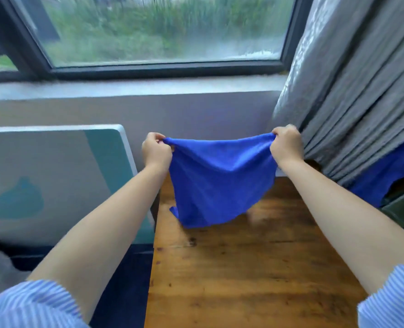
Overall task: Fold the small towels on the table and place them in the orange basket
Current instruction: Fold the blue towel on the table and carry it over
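Striped blue sleeves (35, 301), bare forearms. Left hand (156, 151), right hand (286, 144): fingers pinched on top corners of soft blue microfibre towel (220, 183), hanging above wooden table (243, 268). Advice: even corners, lower flat, then fold. Orange basket unseen.

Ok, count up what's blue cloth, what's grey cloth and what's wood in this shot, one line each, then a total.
Blue cloth: 2, the blue towel held up by the left hand and right hand, and more blue cloth by the curtain.
Grey cloth: 1, the curtain.
Wood: 1, the table.
Total: 4
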A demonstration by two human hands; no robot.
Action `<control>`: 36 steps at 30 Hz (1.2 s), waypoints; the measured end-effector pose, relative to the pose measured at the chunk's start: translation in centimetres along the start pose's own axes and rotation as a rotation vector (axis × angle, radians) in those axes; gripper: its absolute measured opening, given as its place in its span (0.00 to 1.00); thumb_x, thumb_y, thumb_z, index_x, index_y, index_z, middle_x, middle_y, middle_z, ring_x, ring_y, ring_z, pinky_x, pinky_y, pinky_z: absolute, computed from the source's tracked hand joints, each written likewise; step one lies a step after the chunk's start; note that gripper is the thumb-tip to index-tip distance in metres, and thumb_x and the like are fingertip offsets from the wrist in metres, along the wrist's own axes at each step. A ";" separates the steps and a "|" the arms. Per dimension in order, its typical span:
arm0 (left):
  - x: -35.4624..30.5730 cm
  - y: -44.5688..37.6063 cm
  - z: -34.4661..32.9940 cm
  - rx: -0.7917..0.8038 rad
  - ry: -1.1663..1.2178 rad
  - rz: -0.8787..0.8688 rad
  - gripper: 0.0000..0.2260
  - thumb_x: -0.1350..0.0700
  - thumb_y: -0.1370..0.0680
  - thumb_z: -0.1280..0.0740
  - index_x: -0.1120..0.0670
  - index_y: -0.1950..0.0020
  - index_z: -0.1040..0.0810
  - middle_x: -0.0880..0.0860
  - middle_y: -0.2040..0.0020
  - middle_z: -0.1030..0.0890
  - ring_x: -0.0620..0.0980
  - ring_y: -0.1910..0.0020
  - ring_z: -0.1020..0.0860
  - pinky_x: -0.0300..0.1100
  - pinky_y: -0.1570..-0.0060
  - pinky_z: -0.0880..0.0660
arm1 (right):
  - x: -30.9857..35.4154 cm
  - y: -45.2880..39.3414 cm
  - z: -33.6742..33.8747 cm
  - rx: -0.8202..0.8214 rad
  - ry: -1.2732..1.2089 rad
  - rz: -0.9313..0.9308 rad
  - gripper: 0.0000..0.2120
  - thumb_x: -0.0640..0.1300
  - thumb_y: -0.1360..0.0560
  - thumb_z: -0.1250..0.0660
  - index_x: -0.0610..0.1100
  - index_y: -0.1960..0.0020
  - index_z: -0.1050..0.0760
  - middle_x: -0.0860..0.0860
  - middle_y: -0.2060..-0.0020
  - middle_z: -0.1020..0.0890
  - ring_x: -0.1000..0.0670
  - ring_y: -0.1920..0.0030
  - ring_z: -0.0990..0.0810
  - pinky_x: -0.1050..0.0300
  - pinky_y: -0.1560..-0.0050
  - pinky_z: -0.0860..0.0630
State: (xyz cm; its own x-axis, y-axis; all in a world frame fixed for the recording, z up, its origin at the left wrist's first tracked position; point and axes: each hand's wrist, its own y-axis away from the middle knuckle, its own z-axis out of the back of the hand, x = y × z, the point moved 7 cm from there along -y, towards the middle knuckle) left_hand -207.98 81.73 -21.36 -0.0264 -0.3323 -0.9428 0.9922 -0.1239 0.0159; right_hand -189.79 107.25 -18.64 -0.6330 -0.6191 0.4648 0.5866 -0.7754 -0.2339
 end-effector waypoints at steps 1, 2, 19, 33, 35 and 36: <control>-1.5 -0.4 0.3 -0.036 0.033 -0.036 0.12 0.69 0.25 0.46 0.61 0.47 0.26 0.62 0.46 0.24 0.58 0.51 0.21 0.51 0.47 0.22 | 0.4 -1.2 1.1 -0.038 -0.013 -0.003 0.17 0.28 0.27 0.47 0.32 0.43 0.25 0.33 0.44 0.28 0.34 0.46 0.27 0.49 0.48 0.30; -3.1 -0.9 0.7 -0.068 0.063 -0.069 0.12 0.68 0.24 0.47 0.61 0.46 0.27 0.62 0.44 0.25 0.57 0.50 0.22 0.50 0.46 0.23 | 1.0 -2.5 2.4 -0.079 -0.037 -0.004 0.17 0.28 0.27 0.47 0.32 0.43 0.25 0.33 0.43 0.28 0.34 0.46 0.27 0.49 0.48 0.30; 10.9 5.6 1.0 0.603 -0.892 0.301 0.09 0.67 0.24 0.45 0.60 0.57 0.27 0.59 0.64 0.27 0.54 0.72 0.22 0.40 0.71 0.27 | -6.8 5.3 -5.6 0.892 0.460 -0.126 0.15 0.35 0.25 0.40 0.34 0.40 0.27 0.41 0.42 0.22 0.44 0.49 0.23 0.56 0.59 0.30; 19.3 17.8 -0.9 1.309 -1.135 0.530 0.10 0.58 0.26 0.30 0.57 0.63 0.28 0.51 0.66 0.26 0.43 0.70 0.25 0.32 0.68 0.23 | -13.5 19.2 -9.7 1.222 0.337 -0.091 0.18 0.57 0.29 0.32 0.47 0.69 0.32 0.53 0.70 0.31 0.55 0.68 0.32 0.63 0.70 0.37; 18.8 16.7 -0.6 1.238 -1.271 0.416 0.12 0.61 0.25 0.31 0.54 0.67 0.30 0.46 0.75 0.25 0.37 0.79 0.26 0.25 0.76 0.29 | -13.2 18.5 -9.1 1.205 0.250 -0.063 0.17 0.57 0.30 0.31 0.47 0.69 0.30 0.52 0.67 0.28 0.54 0.65 0.29 0.62 0.66 0.34; 18.5 16.1 -0.6 1.185 -1.310 0.347 0.14 0.60 0.25 0.32 0.54 0.69 0.30 0.44 0.80 0.26 0.36 0.82 0.27 0.25 0.80 0.32 | -13.0 18.3 -8.8 1.198 0.192 -0.046 0.15 0.56 0.30 0.31 0.48 0.68 0.28 0.52 0.63 0.25 0.53 0.60 0.26 0.60 0.61 0.31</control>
State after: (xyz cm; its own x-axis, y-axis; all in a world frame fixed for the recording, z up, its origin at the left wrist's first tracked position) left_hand -192.41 74.10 -38.77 -0.5107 -0.8598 -0.0059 0.3828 -0.2335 0.8938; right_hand -175.27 100.00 -36.44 -0.6706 -0.6812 0.2937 0.5925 -0.2535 0.7647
